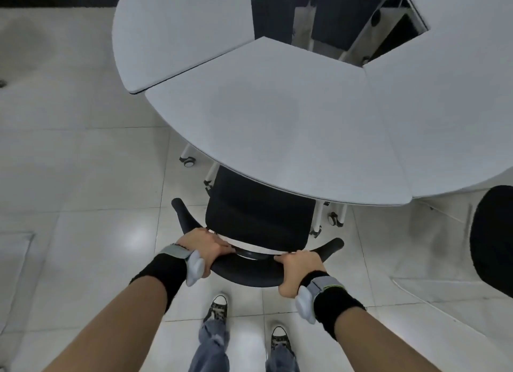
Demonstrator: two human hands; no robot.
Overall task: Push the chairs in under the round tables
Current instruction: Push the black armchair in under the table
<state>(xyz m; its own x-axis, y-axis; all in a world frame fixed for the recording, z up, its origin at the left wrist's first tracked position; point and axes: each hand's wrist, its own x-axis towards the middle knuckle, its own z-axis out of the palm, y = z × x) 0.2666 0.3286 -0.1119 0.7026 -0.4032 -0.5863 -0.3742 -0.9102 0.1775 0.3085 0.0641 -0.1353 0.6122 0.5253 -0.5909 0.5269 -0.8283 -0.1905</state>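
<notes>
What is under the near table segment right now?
Under the near table segment sits the front of the black chair seat, with white caster legs showing either side. How far the seat reaches underneath is hidden by the tabletop. Both hands, left hand and right hand, grip the backrest.

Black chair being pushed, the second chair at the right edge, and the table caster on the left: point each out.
black chair (258,210), head view, on the seat cushion.
second chair (494,238), head view, on its dark rounded back.
table caster (188,162), head view, on the wheel.
</notes>
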